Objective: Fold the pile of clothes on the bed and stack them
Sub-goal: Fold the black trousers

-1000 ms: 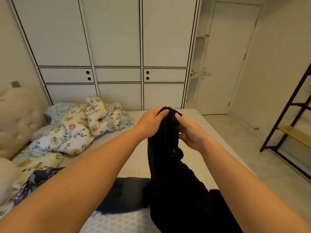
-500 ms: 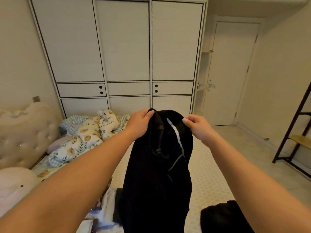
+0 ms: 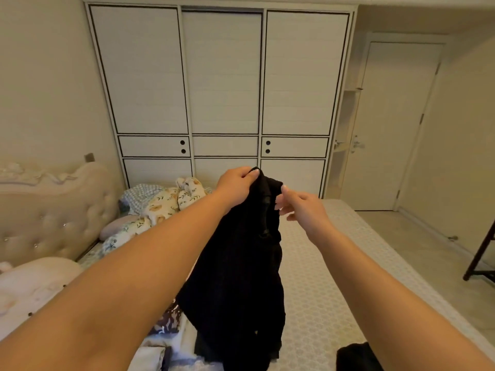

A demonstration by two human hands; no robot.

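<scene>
The left hand (image 3: 237, 183) pinches the top of a black top (image 3: 241, 263), holding it up over the bed (image 3: 321, 290). The right hand (image 3: 302, 207) is loose beside it, fingers just by the cloth

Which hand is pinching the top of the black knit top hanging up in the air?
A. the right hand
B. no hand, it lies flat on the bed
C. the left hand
C: the left hand pinches the top edge of the black knit top, which hangs above the bed, while the right hand is beside it with fingers loose, not gripping.
</scene>
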